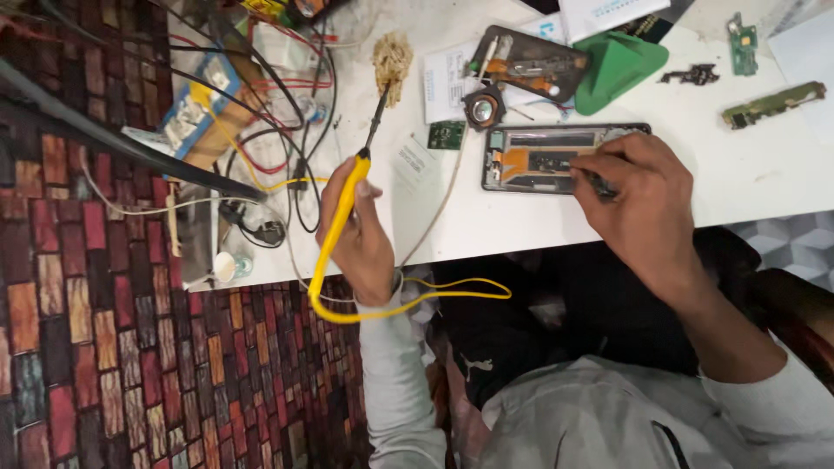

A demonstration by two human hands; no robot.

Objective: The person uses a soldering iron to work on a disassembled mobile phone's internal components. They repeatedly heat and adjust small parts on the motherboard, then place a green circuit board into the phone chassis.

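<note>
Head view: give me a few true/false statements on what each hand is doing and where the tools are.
1. The left hand grips a yellow soldering iron. True.
2. The iron's tip rests on the opened phone. False: it points at a tan wad of cleaning wool, well away from the phone.
3. The right hand holds a dark tool over the opened phone. True.
4. The green pad lies under the left hand. False: it lies beyond the phone, further back on the table.
5. The table is black. False: it is white.
</note>
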